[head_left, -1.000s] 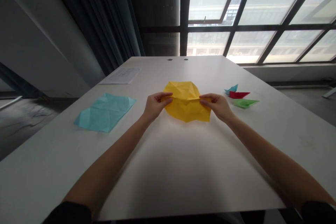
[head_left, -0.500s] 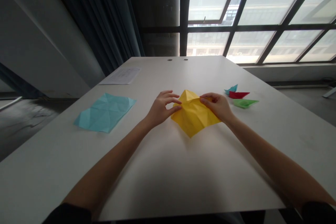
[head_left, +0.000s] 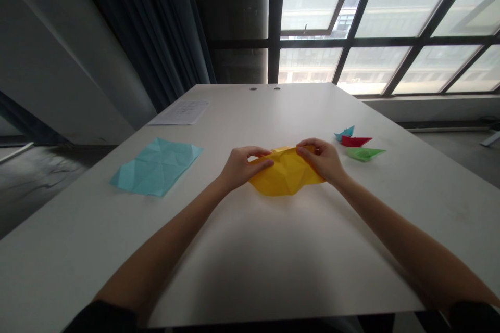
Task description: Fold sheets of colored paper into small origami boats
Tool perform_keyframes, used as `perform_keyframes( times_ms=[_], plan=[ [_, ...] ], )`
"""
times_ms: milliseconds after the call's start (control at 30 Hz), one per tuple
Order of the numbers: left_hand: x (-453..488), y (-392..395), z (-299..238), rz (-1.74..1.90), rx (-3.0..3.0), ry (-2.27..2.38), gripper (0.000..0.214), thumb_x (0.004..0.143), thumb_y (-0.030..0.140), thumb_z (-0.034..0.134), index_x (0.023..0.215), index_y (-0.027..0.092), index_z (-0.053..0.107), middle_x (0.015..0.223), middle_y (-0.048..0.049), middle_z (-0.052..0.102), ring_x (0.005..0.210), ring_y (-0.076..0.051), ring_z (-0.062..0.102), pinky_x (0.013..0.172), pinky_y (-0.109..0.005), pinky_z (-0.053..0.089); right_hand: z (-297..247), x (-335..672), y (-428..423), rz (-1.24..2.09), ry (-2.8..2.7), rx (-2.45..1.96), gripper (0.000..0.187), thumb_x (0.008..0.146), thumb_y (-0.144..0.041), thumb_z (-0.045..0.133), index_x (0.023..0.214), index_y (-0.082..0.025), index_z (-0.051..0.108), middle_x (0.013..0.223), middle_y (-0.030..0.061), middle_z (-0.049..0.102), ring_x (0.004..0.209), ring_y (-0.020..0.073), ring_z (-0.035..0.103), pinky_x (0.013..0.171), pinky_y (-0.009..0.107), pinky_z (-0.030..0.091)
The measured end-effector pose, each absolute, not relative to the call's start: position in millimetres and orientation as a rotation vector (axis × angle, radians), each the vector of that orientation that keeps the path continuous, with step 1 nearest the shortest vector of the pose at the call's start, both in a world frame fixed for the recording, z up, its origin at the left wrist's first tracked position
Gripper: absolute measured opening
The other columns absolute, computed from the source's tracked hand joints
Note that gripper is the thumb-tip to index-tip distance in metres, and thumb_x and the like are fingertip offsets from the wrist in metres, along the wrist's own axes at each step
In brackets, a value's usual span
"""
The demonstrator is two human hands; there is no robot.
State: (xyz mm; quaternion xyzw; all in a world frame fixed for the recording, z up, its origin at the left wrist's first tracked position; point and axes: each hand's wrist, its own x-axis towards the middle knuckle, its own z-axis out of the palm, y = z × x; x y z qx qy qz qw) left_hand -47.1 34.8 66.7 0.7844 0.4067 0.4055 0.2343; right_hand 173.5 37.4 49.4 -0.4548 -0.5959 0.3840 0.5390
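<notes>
A sheet of yellow paper [head_left: 287, 174] is held between my two hands above the middle of the white table. My left hand [head_left: 246, 166] pinches its left side, thumb in front and fingers behind. At the upper right edge, my right hand [head_left: 321, 157] grips the paper between thumb and fingers. The sheet bends along its top, and its lower edge hangs in a curve toward me. Part of its far side is hidden behind the fold.
A creased light-blue paper sheet [head_left: 158, 166] lies to the left. Folded paper boats stand at the right: a blue one [head_left: 345, 133], a red one [head_left: 356, 141] and a green one [head_left: 365, 153]. A printed sheet [head_left: 180, 113] lies at the table's [head_left: 250, 250] far left.
My left hand has closed on the yellow paper's left side. The sheet's pointed far corner has dropped and its near corner has curled into a rounded edge. My right hand keeps its grip.
</notes>
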Motion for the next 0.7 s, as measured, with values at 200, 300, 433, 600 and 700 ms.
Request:
perform_keyframes(
  times_ms=[200, 300, 433, 600, 700],
  plan=[
    [-48, 37, 67, 1.148, 2.18, 1.076, 0.021, 0.074, 0.036, 0.059, 0.08, 0.019, 0.07, 0.08, -0.0035, 0.069, 0.074, -0.015, 0.062, 0.067, -0.023, 0.047, 50, 175, 38, 0.946, -1.458, -1.051, 0.021, 0.064, -0.036, 0.068, 0.077, -0.019, 0.065, 0.073, 0.0012, 0.064, 0.065, 0.0141, 0.058, 0.058, 0.025, 0.048],
    [-48, 37, 65, 1.178, 2.195, 1.05, 0.021, 0.075, 0.037, 0.058, 0.079, 0.019, 0.07, 0.081, -0.0039, 0.069, 0.074, -0.015, 0.062, 0.066, -0.023, 0.046, 50, 176, 38, 0.969, -1.489, -1.056, 0.024, 0.063, -0.037, 0.068, 0.079, -0.019, 0.066, 0.077, 0.0027, 0.065, 0.069, 0.0162, 0.059, 0.061, 0.027, 0.049],
    [-47, 36, 61, 1.196, 2.2, 1.052, 0.022, 0.075, 0.039, 0.058, 0.081, 0.02, 0.07, 0.081, -0.0035, 0.069, 0.074, -0.016, 0.062, 0.067, -0.023, 0.047, 48, 176, 39, 0.999, -1.529, -1.063, 0.026, 0.064, -0.04, 0.068, 0.081, -0.02, 0.067, 0.08, 0.0033, 0.065, 0.072, 0.0177, 0.059, 0.064, 0.03, 0.049],
    [-48, 35, 58, 1.228, 2.294, 1.077, 0.021, 0.079, 0.036, 0.054, 0.084, 0.022, 0.069, 0.084, -0.0022, 0.069, 0.075, -0.015, 0.062, 0.067, -0.023, 0.046, 48, 176, 40, 0.644, -1.705, -1.089, 0.024, 0.066, -0.04, 0.066, 0.081, -0.021, 0.067, 0.09, 0.0051, 0.056, 0.087, 0.02, 0.054, 0.076, 0.036, 0.047],
    [-50, 36, 56, 1.233, 2.385, 1.079, 0.019, 0.08, 0.033, 0.053, 0.086, 0.023, 0.068, 0.086, -0.0019, 0.069, 0.077, -0.015, 0.062, 0.069, -0.022, 0.046, 54, 176, 36, 0.262, -1.833, -1.143, 0.019, 0.067, -0.038, 0.066, 0.081, -0.025, 0.068, 0.108, 0.0067, 0.047, 0.106, 0.0247, 0.043, 0.09, 0.042, 0.037]
  ],
)
